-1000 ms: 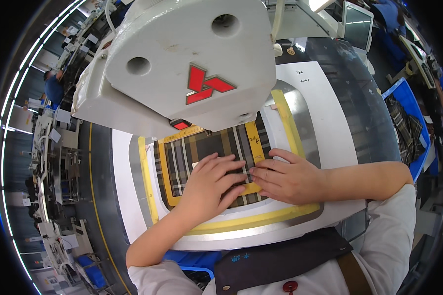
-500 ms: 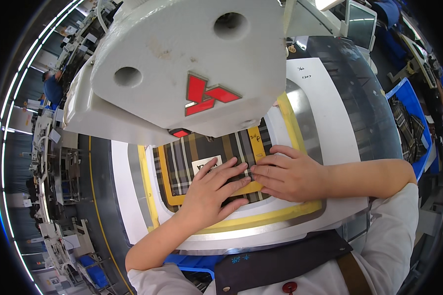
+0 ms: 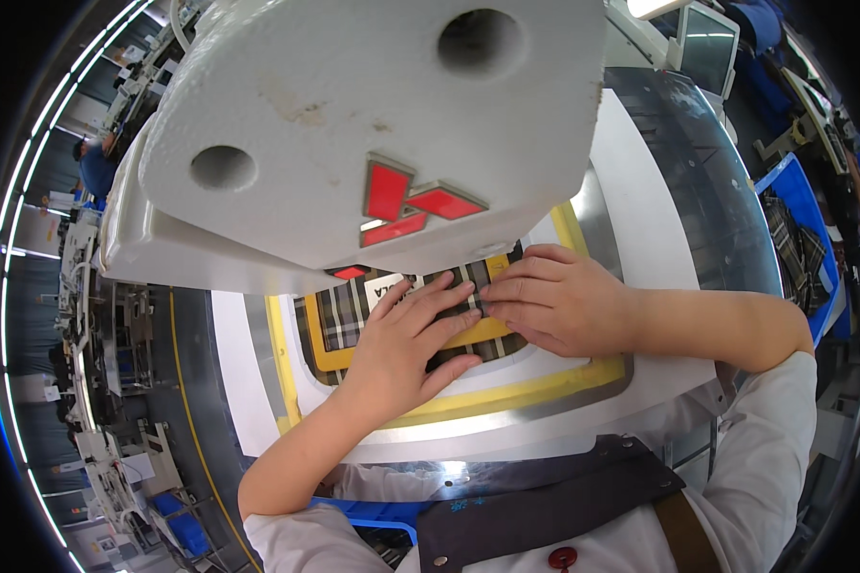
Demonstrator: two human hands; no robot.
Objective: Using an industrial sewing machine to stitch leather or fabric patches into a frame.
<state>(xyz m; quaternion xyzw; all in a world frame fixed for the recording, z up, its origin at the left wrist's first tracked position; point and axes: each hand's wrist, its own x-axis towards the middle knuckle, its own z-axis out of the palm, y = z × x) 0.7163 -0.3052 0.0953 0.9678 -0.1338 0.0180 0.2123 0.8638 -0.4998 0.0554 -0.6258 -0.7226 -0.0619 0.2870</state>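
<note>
Dark plaid fabric (image 3: 342,332) lies flat inside a thin yellow frame (image 3: 331,361), under the big white machine head (image 3: 287,115). A small white label (image 3: 379,290) with dark lettering rests on the fabric, partly covered by my left fingers. My left hand (image 3: 403,342) is open, fingers spread over the fabric and the frame's near side. To its right, my right hand (image 3: 566,304) lies low with its fingers stretched toward the left fingertips, at the frame's right corner. Neither hand visibly holds anything. The machine head hides the far part of the fabric.
A white board with a yellow-taped opening (image 3: 420,413) surrounds the fabric. A blue bin (image 3: 801,172) of plaid pieces stands at the right, and another blue bin (image 3: 373,513) sits below the table's near edge. A screen (image 3: 707,48) is at the far right.
The board, frame and fabric sit farther away under the machine head, which looks larger. Both hands have shifted slightly away with them, and a shiny table strip now shows at the near edge.
</note>
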